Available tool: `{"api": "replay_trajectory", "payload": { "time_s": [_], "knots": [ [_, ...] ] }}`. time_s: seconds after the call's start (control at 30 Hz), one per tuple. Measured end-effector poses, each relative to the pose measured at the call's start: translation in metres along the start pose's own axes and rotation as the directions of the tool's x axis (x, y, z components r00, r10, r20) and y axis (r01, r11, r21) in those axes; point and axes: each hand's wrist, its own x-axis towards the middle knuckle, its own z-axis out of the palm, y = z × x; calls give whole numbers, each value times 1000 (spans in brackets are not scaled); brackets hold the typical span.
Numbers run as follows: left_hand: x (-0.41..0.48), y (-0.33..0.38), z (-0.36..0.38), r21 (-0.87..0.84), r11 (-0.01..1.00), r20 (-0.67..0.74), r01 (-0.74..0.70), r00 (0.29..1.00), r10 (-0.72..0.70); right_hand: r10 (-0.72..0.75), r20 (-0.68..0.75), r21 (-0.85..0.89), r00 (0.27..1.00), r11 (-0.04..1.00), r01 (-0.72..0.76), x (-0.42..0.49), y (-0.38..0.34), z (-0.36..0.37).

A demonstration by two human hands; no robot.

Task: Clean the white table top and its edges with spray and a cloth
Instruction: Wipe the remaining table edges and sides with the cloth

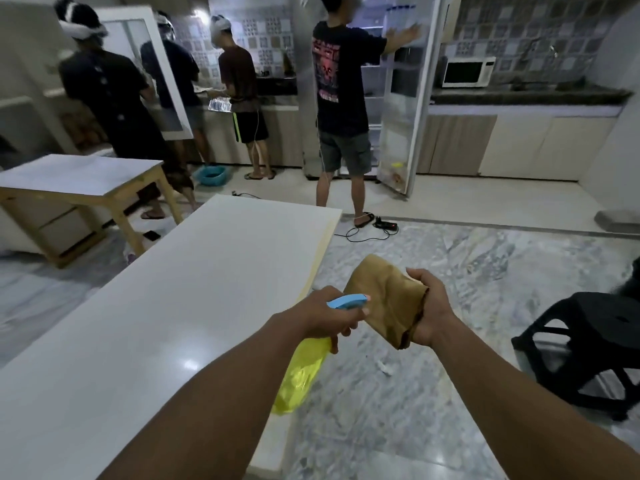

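Note:
The long white table top (166, 306) runs from the near left towards the far middle, its right edge just left of my hands. My left hand (325, 315) grips a spray bottle (301, 372) with a blue head and a yellow body that hangs down beside the table's right edge. My right hand (427, 306) holds a folded brown cloth (381, 303) just right of the sprayer's head, over the floor. The two hands are close together, nearly touching.
A black plastic stool (588, 344) stands on the marble floor at the right. A second small white-topped wooden table (79, 174) is at the far left. Several people stand at the kitchen counter and the open fridge (401, 98). A cable (367, 233) lies on the floor.

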Motion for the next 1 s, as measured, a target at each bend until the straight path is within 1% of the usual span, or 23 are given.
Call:
{"api": "replay_trajectory", "payload": {
  "time_s": [0.07, 0.17, 0.23, 0.27, 0.3, 0.4, 0.5, 0.57, 0.67, 0.83, 0.9, 1.0],
  "knots": [
    [35, -2, -12, 35, 999, -31, 31, 999, -30, 30, 21, 0, 999, 1000, -30, 36, -19, 5],
    [91, 2, -36, 33, 994, -114, 106, 988, -101, 80, 32, -27, 996, 997, -79, 91, -57, 15],
    [127, 5, -54, 102, 987, -183, 122, 978, -101, 87, 55, -30, 995, 996, -85, 124, -82, 26],
    [144, 4, -62, 135, 982, -194, 130, 976, -102, 106, 61, -26, 992, 994, -105, 142, -91, 32],
    [161, 2, -70, 143, 979, -185, 148, 975, -120, 132, 72, -33, 989, 991, -130, 158, -98, 37],
    [201, -11, -97, 78, 976, -117, 203, 974, -193, 166, 88, -54, 982, 985, -161, 206, -115, 53],
    [246, -31, -126, 63, 971, -119, 229, 968, -221, 185, -35, -92, 982, 978, -187, 269, -128, 63],
    [277, -46, -143, 70, 972, -131, 222, 968, -212, 190, -105, -119, 976, 972, -202, 312, -135, 69],
    [313, -58, -169, 49, 976, -138, 213, 969, -205, 211, -197, -210, 957, 945, -252, 368, -149, 76],
    [360, -66, -209, 1, 980, -125, 197, 973, -196, 226, -279, -327, 933, 891, -314, 441, -178, 95],
    [378, -71, -221, -42, 977, -126, 208, 969, -212, 243, -285, -355, 927, 872, -338, 474, -186, 104],
    [411, -82, -239, -87, 970, -163, 226, 958, -238, 232, -297, -450, 926, 822, -350, 539, -198, 122]
  ]
}}
